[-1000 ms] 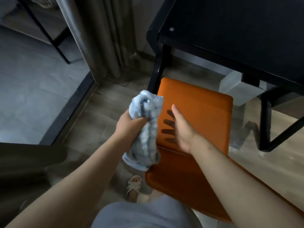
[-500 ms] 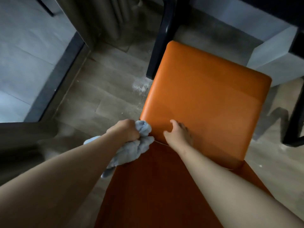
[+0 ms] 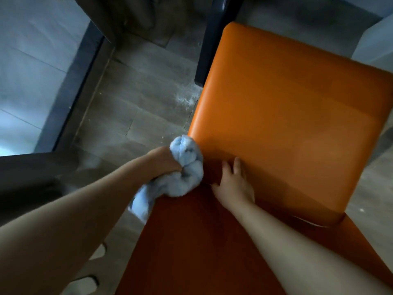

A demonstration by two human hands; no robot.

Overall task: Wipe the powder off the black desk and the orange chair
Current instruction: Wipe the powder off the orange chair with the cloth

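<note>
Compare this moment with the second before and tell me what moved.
The left hand brought the bunched blue cloth down from mid-air to the orange chair's left edge. The right hand dropped flat onto the seat's rear. The view tilted down, losing the desk. Unchanged: the left grip on the cloth.

Home interior, wood-look plank floor [image 3: 136, 99], orange chair [image 3: 287, 116] (leather-like), sliding-door track [image 3: 70, 99]

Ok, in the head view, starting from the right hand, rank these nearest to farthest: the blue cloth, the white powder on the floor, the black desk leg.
From the right hand, resting on the orange chair:
1. Blue cloth, just to its left, bunched in the left hand at the seat's edge.
2. White powder, on the floor beyond the cloth, beside the seat's left edge.
3. Black desk leg, farthest, standing behind the powder.
</note>
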